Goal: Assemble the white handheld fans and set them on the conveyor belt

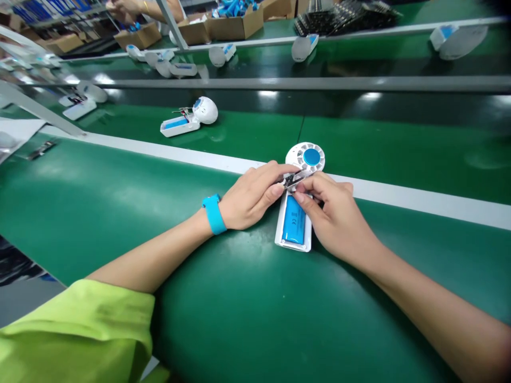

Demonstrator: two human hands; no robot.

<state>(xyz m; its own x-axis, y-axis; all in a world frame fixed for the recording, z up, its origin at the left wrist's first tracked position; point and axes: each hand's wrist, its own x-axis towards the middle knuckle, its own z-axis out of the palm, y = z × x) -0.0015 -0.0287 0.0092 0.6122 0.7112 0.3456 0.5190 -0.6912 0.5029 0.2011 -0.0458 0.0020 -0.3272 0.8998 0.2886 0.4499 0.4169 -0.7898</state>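
On the green work surface lies an opened white handheld fan (pixel 280 234), its round head pointing away from me. A blue battery (pixel 294 221) sits in its handle, and a blue disc (pixel 312 157) marks the centre of the head. My left hand (pixel 255 197) reaches in from the left, thumb and index finger closed on a small dark circuit board (pixel 293 180) between head and handle. From the right, my right hand (pixel 331 207) pinches close to the same board, just above the battery; its fingertips hide whatever they grip. A turquoise band circles my left wrist.
Beyond the white edge strip (pixel 179 152), another opened fan (pixel 179 125) rests on the green belt. More fan parts (pixel 301 48) lie on the far belt. Cardboard boxes (pixel 235 26) and stacked dark boards (pixel 343 18) stand behind, near a co-worker's hands (pixel 123 8).
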